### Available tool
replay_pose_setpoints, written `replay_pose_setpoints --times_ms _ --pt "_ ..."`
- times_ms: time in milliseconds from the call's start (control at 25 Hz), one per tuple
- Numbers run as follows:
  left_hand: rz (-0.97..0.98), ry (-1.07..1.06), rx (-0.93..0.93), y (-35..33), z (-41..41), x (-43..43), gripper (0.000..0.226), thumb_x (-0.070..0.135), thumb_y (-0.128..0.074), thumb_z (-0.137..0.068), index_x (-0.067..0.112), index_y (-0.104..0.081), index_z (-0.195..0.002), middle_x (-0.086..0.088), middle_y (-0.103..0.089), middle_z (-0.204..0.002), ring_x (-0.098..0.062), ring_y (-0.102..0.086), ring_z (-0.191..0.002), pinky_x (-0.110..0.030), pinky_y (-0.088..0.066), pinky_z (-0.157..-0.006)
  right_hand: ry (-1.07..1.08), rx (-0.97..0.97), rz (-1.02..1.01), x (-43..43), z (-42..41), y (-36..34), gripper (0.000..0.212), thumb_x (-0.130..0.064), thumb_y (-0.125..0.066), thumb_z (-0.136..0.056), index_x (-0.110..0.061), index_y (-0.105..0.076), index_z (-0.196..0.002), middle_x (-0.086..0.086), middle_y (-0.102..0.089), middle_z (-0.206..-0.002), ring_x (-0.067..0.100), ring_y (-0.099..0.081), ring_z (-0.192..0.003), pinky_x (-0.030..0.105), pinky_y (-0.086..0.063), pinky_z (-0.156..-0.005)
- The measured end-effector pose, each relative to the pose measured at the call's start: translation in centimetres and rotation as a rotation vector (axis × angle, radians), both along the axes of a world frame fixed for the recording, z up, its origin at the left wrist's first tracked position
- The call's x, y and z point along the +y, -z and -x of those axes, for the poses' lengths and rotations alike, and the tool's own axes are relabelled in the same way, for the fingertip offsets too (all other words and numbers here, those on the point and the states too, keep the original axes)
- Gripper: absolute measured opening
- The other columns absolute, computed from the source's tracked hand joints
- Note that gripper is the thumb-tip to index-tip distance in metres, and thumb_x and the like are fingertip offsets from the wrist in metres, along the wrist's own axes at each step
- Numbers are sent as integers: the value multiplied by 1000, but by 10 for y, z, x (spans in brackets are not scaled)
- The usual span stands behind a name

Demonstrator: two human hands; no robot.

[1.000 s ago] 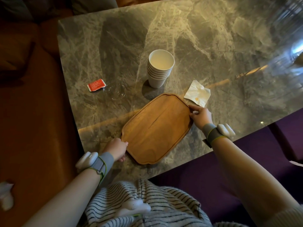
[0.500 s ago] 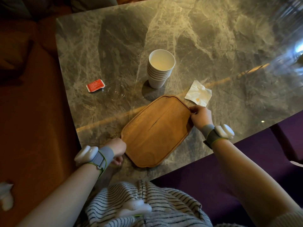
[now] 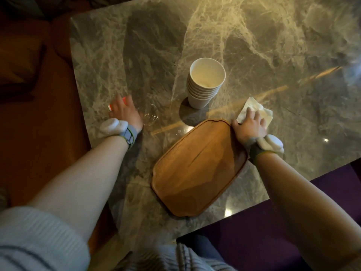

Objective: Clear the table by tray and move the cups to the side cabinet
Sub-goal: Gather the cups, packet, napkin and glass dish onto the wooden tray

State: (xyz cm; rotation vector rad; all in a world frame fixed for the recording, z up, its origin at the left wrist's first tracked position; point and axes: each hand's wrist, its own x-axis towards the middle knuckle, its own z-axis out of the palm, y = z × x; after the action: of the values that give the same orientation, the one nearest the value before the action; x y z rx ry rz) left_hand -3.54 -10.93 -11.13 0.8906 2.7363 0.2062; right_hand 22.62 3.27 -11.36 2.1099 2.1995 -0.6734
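With the left hand (image 3: 125,112) spread wide over the packet (image 3: 117,104), right hand (image 3: 250,124) flat on the napkin (image 3: 261,112), the cups (image 3: 205,85) at the tray's (image 3: 197,167) twelve o'clock risk toppling if brushed.

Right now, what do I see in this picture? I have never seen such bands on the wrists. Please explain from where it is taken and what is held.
The camera sits on a person's head, looking down at their own bare hands; the wrist bands are worn devices. On the table lie a wooden tray, a stack of cups, a small glass, a red packet and a napkin. The left hand reaches over the packet; the right hand rests on the napkin. Nothing is clearly lifted.
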Motion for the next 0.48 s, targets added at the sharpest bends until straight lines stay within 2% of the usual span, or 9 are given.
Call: replay_pose_setpoints --times_ms 120,200,280,360,480 --pt "27 -67 -75 21 17 7 59 26 -48 -93 15 -24 -146 -15 -8 -160 -38 -11 -145 -50 -19 -118 80 -20 88 10 6 2 73 -38 -53 -88 -17 -14 -146 12 -10 -158 43 -9 -141 54 -14 -115" --pt "45 -62 -105 28 23 6 57 24 -43 -94 16 -24 -148 -15 -10 -159 -39 -11 -144 -50 -18 -118 79 -75 108 14 6 5 70 -34 -51 -90 -16 -13 -147 12 -9 -158 42 -8 -141 53 -13 -116" --pt "33 -47 -83 30 29 6 50 20 -42 -94 16 -34 -142 -17 -23 -155 -41 -20 -139 -51 -24 -113 69 -145 61 20 4 11 58 -26 -46 -92 -14 -22 -144 11 -16 -156 41 -18 -138 49 -23 -113" --pt "8 -34 -25 28 33 5 41 14 -45 -90 13 -46 -131 -20 -35 -144 -43 -30 -129 -52 -31 -105 -7 -200 -1 25 -1 17 45 -15 -44 -90 -9 -35 -134 14 -32 -149 41 -33 -129 46 -36 -101" --pt "-10 -4 1 26 34 6 40 5 -46 -89 7 -46 -129 -23 -37 -139 -45 -33 -124 -53 -37 -100 -29 -196 -88 28 -11 22 28 -5 -40 -91 -6 -53 -115 22 -57 -121 41 -53 -111 42 -43 -80"
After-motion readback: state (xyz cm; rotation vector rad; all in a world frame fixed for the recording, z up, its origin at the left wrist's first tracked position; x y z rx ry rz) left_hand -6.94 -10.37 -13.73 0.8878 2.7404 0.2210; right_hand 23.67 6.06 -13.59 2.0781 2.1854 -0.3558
